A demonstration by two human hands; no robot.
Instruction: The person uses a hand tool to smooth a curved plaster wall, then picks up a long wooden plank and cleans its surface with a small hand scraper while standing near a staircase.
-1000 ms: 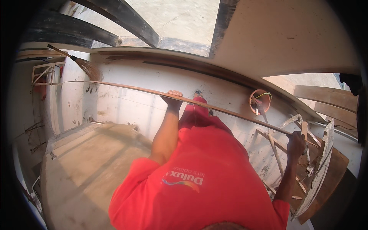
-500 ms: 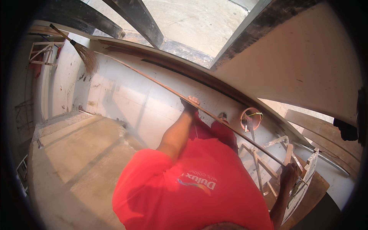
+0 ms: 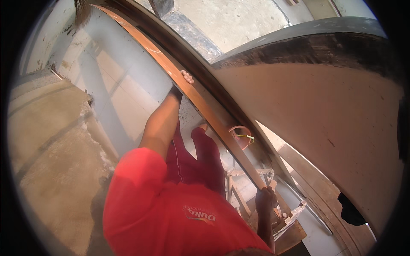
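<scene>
A long, narrow brown wooden plank runs diagonally from the upper left down to the lower right, its broad face turned toward me. My left hand is closed around its middle, with fingertips curled over the far edge and the palm hidden behind the wood. At the plank's near right end, my right hand grips it in a fist. Just beyond the plank, and partly covered by it, stands a pinkish bucket with a yellow-green item across its rim.
A rough wooden stand is beside my right hand. Along the far side runs a brown ledge, with a large pale panel bordering it. Broom bristles show at upper left. A raised concrete slab lies on my left.
The plank has rolled from edge-on to showing its broad face, and slants more steeply. Both hands keep hold of it. The whole view has shifted, moving the bucket and stand leftward in the picture.
</scene>
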